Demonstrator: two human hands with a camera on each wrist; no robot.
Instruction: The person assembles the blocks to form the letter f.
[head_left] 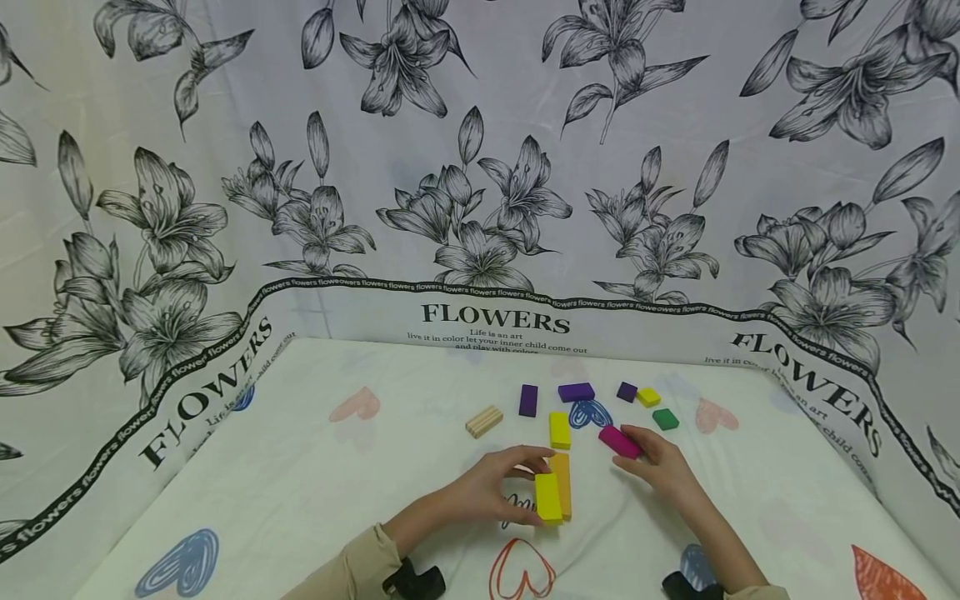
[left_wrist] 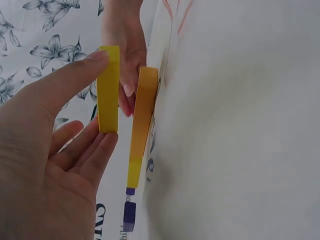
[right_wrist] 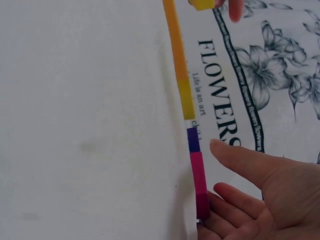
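My left hand [head_left: 491,487] pinches a yellow block [left_wrist: 108,92] by its two ends, thumb on one and fingertips on the other. It is held raised above an orange block [head_left: 562,487] lying on the cloth. Just beyond the orange block, end to end with it, lies another yellow block [head_left: 559,430]. My right hand [head_left: 663,467] is spread around a magenta block [head_left: 620,442] on the cloth. In the right wrist view its fingertips [right_wrist: 206,216] are right at one end of the magenta block [right_wrist: 199,180], while the thumb stands apart from it.
Behind lie purple blocks [head_left: 528,400], a small yellow block [head_left: 648,397] and a green block [head_left: 665,418]. A light wooden piece with grooves [head_left: 484,422] lies left of them. A flower-printed curtain [head_left: 480,208] surrounds the far edge of the heart-patterned cloth [head_left: 315,467].
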